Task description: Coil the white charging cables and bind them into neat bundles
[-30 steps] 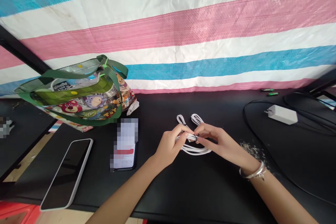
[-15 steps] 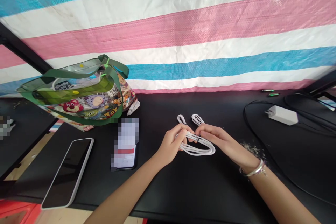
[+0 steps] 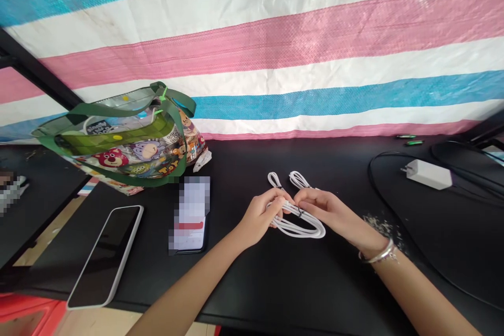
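A coiled white charging cable [image 3: 304, 230] with a dark tie round its middle hangs in front of me over the black tabletop. My left hand [image 3: 263, 215] is closed on its left end, the thumb lying across the strands. Against the upper part of the coil, close to the tie, my right hand [image 3: 328, 210] has its thumb and fingers pinched together; the fingertips are partly hidden. Just behind the hands lie two smaller bundles, a left white cable bundle [image 3: 273, 179] with a dark tie and a right white cable bundle [image 3: 299, 179], partly covered by my right hand.
To the left are a phone with a lit screen [image 3: 192, 215] and a white-cased phone [image 3: 106, 260]. Behind them stands a clear cartoon tote bag [image 3: 145, 157] with green straps. On the right lie a white charger [image 3: 429, 174], a black cord [image 3: 372, 181] and green-black batteries [image 3: 413, 143].
Both hands stay on the coiled cable, which has dipped slightly toward me. The view has shifted a little, and everything else lies as before.
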`<state>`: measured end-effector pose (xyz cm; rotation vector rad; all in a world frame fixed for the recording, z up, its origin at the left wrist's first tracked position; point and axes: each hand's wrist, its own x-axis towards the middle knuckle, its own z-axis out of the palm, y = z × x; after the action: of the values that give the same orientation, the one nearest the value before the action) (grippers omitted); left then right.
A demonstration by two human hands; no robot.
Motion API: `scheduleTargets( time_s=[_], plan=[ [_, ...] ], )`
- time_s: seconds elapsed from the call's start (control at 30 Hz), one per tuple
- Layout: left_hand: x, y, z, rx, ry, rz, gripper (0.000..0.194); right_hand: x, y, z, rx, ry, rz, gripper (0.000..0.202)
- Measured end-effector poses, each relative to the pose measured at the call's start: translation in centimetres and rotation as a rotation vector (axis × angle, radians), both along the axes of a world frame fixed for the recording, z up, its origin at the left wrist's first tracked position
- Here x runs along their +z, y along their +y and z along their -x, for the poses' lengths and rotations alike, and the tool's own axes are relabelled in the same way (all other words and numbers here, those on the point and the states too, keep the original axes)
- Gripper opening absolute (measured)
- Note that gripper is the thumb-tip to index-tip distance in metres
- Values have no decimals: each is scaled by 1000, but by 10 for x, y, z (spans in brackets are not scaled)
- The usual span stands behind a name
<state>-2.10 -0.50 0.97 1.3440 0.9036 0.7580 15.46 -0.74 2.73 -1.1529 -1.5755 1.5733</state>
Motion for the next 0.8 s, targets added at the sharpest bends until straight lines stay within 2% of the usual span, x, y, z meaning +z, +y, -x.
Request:
scheduleTargets(
  time_s=[0.2,0.37,0.57,0.8],
  plan=[
    [0,0,2,-53,48,-89,33,-4,0,-1,78,23,-11,39],
    [1,1,3,-109,70,-122,33,-5,-3,1,84,-34,-178,27],
    [4,1,4,-154,76,-145,30,-10,-2,-5,78,-265,-363,14],
    [3,3,5,-52,40,-103,38,-6,-3,1,20,-241,-428,17]
  ],
)
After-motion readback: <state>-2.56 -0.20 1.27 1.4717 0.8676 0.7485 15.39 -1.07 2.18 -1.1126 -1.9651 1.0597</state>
